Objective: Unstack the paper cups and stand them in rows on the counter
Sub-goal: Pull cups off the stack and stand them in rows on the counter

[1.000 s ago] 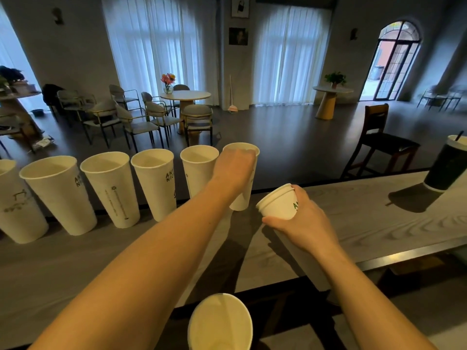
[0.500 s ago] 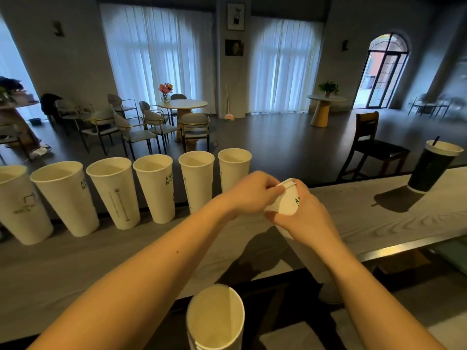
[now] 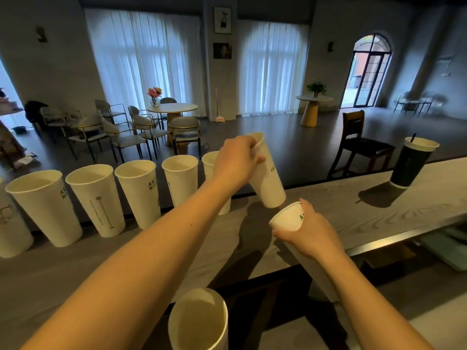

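Note:
My left hand (image 3: 236,164) grips the rim of a tall white paper cup (image 3: 269,181), held tilted in the air above the grey counter (image 3: 379,218). Just below it, my right hand (image 3: 314,234) holds the stack of paper cups (image 3: 288,218), its open end tilted up toward the lifted cup's base. The two are a small gap apart. Several white cups stand in a row (image 3: 137,190) along the counter's far edge, left of my left hand; the rightmost is partly hidden behind my wrist.
A dark cup with a lid and straw (image 3: 410,165) stands at the counter's far right. Another white cup (image 3: 198,322) sits below the counter's near edge, at bottom centre. A dark chair (image 3: 358,145) and café tables stand beyond the counter.
Both hands met at the stack half a second ago. My left hand has since pulled one cup out of it and lifted it up and to the left.

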### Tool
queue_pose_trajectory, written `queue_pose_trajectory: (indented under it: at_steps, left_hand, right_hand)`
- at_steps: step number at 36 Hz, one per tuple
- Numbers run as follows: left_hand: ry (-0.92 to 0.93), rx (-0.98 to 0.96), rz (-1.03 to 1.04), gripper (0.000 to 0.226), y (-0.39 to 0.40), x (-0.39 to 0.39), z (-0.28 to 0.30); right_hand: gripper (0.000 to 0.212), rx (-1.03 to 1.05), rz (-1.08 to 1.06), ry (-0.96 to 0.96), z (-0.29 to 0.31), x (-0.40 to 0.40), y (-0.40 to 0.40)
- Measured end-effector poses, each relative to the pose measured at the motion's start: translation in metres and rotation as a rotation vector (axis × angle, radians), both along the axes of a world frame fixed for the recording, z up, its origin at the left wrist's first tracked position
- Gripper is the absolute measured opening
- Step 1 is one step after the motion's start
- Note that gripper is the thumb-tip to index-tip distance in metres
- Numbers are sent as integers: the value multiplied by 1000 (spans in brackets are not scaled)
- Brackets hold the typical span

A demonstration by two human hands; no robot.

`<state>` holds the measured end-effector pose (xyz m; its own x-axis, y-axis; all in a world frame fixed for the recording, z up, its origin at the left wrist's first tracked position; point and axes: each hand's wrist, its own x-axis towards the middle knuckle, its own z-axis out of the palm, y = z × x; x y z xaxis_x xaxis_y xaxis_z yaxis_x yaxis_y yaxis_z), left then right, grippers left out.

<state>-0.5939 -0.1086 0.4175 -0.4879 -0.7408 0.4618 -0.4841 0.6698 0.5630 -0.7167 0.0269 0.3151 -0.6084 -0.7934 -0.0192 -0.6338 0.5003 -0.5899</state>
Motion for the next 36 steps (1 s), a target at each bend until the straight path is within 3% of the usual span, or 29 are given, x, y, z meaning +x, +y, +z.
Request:
queue_pose_trajectory:
  at_steps: [7,13,17,22,26,30,33,36]
  left_hand:
    - [-426,-136,-3,13,-13,-44,-34]
    - [-461,-119,34,20,-33,-53,-37]
    - [-453,-224,54,18,-46,-50,-37]
    - [-577,-134,25,31,-49,-53,-32]
    - [-433,-335,17,45,-50,-43,-29]
    - [-244,-354,-4,44,-36,-12,-27]
    - [-146,-188,-39,29,-22,19,-31]
    - [-197,-17,-99,20,-5,48,-35]
  right_hand:
    - [114,-73,-8,-53,-7,-4,-13]
    - [111,-123,17,-97,-10,-7,-20]
    - [110,-176,33,-116,-13,-6,-22]
    - [112,-276,30,-176,-12,3,-26]
    - [108,-385,33,-198,-7,11,-32]
    - [86,-526,36,-198,-3,19,-43]
    - [95,-579,57,-253,-9,23,-53]
    - [96,-622,67,-279,-18,22,-60]
